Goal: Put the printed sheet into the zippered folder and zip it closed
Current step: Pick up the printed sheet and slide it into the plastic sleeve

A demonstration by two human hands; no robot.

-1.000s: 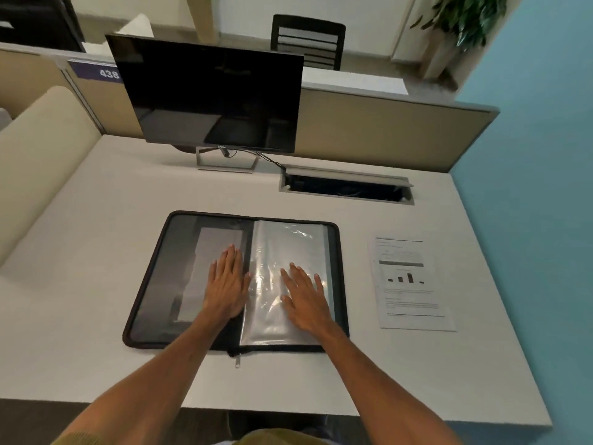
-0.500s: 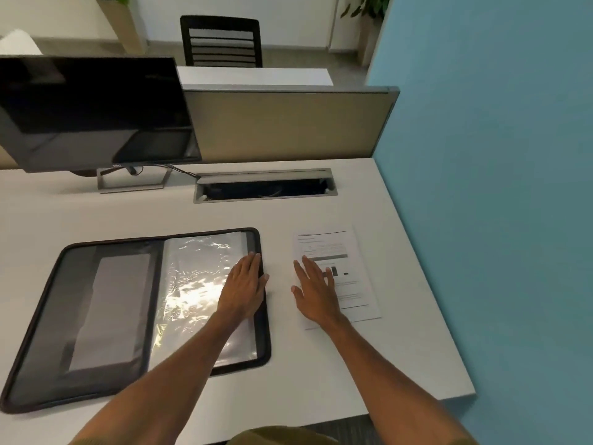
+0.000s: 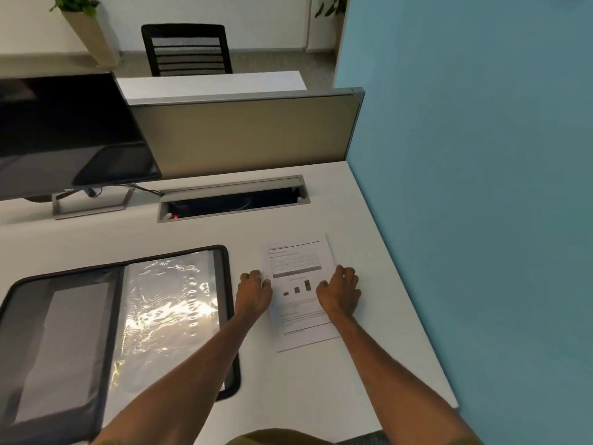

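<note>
The printed sheet, white with text and a small bar chart, lies on the white desk to the right of the folder. My left hand grips its left edge with curled fingers, and my right hand grips its right edge, which looks slightly raised. The black zippered folder lies open flat on the left, with a shiny clear plastic sleeve on its right half and a grey pocket on its left half. My left forearm crosses the folder's near right corner.
A dark monitor stands at the back left. An open cable tray is set in the desk behind the sheet. A beige partition closes the back, a blue wall the right side. A black chair stands beyond.
Both hands have left the folder and moved right to the sheet. The right hand shifted from lying flat on the sheet to its right edge; the left went to its left edge. The view turned right.
</note>
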